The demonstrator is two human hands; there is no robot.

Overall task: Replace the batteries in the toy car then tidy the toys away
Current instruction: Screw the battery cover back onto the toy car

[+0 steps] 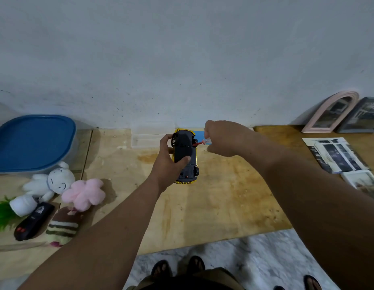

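A yellow toy car [185, 149] is held upside down above the wooden table, its dark grey underside facing me. My left hand [168, 162] grips it round the body, thumb lying across the underside. My right hand [221, 138] holds a small screwdriver [201, 142] with a clear handle and red shaft, whose tip touches the car's underside near a wheel. A black remote control [33, 221] lies at the table's left front among soft toys.
A blue-lidded tub [33, 143] stands at the back left. A white plush [52, 182], pink plush [84, 194] and striped plush [63, 227] lie left. A clear plastic box [150, 135] sits behind the car. Photo frames [330, 114] and photos [337, 155] fill the right.
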